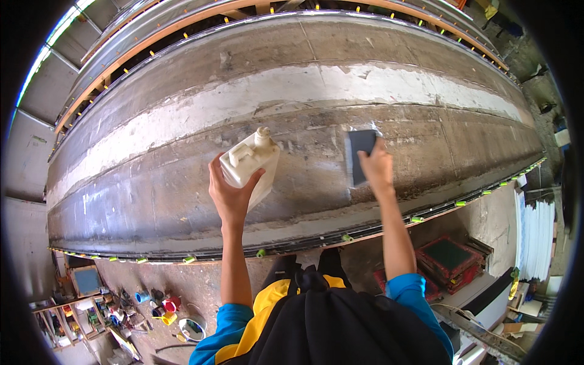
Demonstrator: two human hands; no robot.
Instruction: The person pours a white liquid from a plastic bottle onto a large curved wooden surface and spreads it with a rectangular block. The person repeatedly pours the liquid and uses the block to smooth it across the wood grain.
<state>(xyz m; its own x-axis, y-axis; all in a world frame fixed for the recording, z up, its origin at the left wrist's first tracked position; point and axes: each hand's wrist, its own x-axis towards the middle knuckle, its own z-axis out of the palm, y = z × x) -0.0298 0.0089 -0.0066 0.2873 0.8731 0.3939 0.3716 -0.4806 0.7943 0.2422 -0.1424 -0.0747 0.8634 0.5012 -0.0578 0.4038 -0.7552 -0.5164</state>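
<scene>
My left hand (230, 196) is wrapped round the sides of a cream plastic jug (260, 153), holding it tilted over the long brown-grey table (201, 216). The jug's neck points away from me; its underside is hidden. Farther right, my right hand (378, 167) grips the right edge of a dark grey rectangular pad (363, 146). This pad is against the tabletop, with a whitish, wet-looking smear along its left side and top corners. I cannot tell what the pad is made of.
A pale band (274, 88) runs along the table, and green clips (347, 238) line its near edge. Stacked red-framed panels (447, 255) stand below right. Cups, a white bucket (192, 329) and a cluttered rack (73, 319) lie below left. Another long frame (158, 39) stands behind.
</scene>
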